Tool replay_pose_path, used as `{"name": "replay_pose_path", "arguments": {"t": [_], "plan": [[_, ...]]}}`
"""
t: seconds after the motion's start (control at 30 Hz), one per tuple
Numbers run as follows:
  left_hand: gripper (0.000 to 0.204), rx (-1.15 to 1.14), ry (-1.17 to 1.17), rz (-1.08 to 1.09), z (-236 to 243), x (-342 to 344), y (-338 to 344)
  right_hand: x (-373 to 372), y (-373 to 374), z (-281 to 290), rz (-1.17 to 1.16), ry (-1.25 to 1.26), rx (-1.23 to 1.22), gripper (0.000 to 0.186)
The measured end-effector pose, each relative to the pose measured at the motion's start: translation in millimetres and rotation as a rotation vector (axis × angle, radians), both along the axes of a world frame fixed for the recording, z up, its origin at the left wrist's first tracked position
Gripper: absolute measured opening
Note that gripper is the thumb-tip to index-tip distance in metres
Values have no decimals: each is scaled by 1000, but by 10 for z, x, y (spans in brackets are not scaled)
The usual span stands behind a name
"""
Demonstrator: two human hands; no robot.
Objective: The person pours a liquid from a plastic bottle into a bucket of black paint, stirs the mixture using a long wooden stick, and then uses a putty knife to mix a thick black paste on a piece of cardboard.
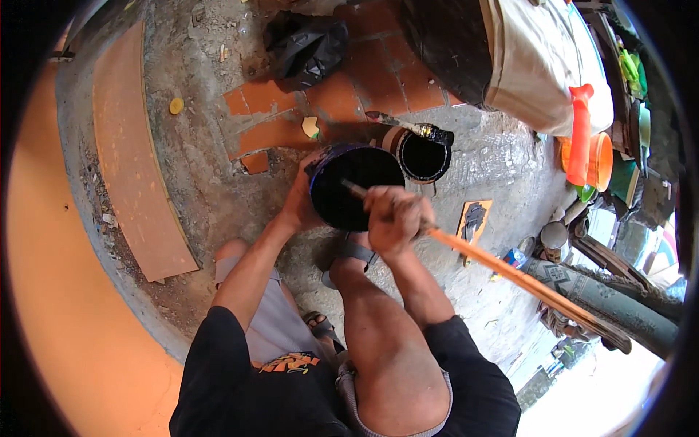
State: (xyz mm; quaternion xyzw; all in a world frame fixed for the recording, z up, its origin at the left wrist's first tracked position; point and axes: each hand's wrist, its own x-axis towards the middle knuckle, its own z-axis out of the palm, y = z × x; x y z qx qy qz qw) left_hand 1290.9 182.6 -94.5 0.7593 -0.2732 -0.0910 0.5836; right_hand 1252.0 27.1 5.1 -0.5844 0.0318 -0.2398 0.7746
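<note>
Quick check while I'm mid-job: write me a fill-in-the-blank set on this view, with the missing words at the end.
1. The hand gripping the stick is the person's ____ one.
2. In the picture, the big can is to the ____ of the small can.
3. By size, of these two cans, the brush rests on the ____ one.
4. The small disc on the ground is ____ in colour.

Missing words: right; left; smaller; yellow.

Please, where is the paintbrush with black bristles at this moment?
In the head view, the paintbrush lies across the far rim of the small can, just right of the bucket that the left hand holds.
</note>
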Motion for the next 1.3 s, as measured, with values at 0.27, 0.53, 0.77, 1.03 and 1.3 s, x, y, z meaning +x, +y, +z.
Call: {"name": "replay_pose_path", "arguments": {"t": [0.27,0.53,0.77,1.03,1.3], "plan": [[117,-18,57,2,-62,-28,-52,-535,-231,35,106,193,-128,43],[120,-94,164,-12,-226,-46,-56,-57,-361,-120,-194,159,-551,46],[123,18,41,-6,-245,-28,-46,-422,-250,63,-58,282,-576,33],[125,-158,190,25,-355,-78,67,-60,-125,217,-116,272,-143,34],[121,-217,181,-7,-313,-56,57,75,-242,255,3,296,-220,44]]}}
